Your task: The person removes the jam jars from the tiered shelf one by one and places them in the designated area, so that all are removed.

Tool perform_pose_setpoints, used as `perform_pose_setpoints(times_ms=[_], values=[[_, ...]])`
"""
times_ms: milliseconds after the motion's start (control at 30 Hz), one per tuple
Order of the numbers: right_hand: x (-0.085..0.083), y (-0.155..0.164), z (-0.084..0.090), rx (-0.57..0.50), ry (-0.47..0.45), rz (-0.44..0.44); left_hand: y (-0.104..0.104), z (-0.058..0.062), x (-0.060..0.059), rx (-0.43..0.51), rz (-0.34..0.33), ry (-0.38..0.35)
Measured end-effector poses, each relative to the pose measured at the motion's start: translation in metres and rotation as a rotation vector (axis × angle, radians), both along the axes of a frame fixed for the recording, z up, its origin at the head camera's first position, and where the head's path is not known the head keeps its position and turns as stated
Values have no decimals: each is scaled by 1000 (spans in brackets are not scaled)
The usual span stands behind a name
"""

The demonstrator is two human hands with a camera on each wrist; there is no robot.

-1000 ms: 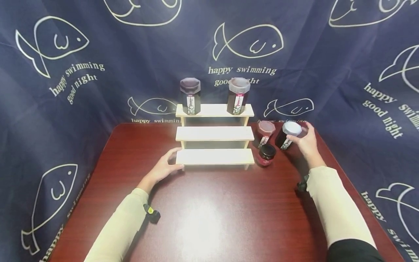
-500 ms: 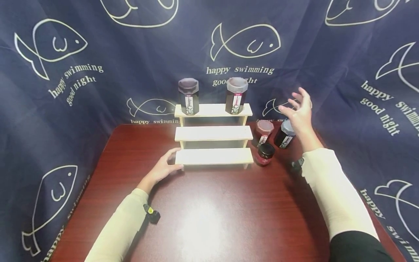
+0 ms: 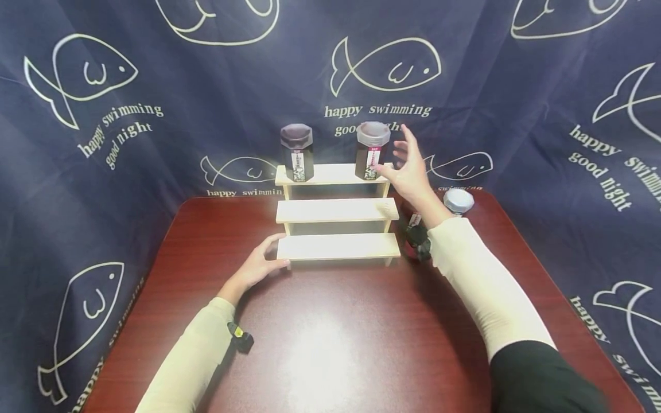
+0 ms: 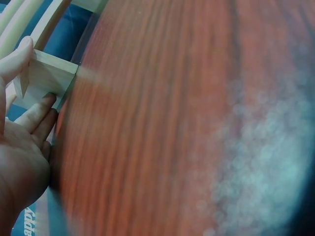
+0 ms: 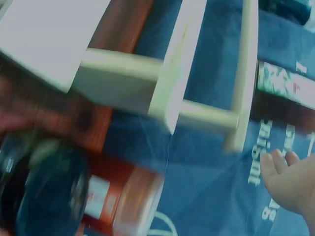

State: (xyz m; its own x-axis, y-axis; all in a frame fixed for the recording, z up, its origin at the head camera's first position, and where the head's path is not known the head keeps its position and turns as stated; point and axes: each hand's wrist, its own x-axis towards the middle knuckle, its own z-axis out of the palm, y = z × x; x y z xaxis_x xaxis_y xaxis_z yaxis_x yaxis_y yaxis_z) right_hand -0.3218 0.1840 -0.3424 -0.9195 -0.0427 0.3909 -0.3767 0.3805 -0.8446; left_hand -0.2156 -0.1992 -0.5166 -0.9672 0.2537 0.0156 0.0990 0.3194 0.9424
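Jar (image 3: 372, 150) beside right hand (image 3: 410, 172)

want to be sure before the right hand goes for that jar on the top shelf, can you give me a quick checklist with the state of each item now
1. Right hand free, holds nothing: ok, fingers spread, next to the jar.
2. Jar on the right of the top shelf upright with lid on: ok.
3. Grip on that jar: not ok, fingers are not round it yet.
4. Left hand steadies the shelf rack: ok, it touches the left end of the bottom step.
5. Other top-shelf jar out of the way: ok, at the far left end.
6. Jars on the table under the right arm, such as the white-lidded jar, safe from the sleeve: cannot tell.
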Motion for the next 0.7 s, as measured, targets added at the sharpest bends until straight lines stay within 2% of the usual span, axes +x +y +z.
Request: perform_pose_setpoints(times_ms=[33,267,400,700], values=[[-1,-6,0,10,2,-3,0,2,0,0,-5,-5],[-8,-33,5,75,32,-64,7,34,17,11,-26,-11],[-11,-41,3,121,14,-102,5,36,17,26,-26,-16],[-13,-47,-4,131,36,-165,5,32,15,34,-32,-22]])
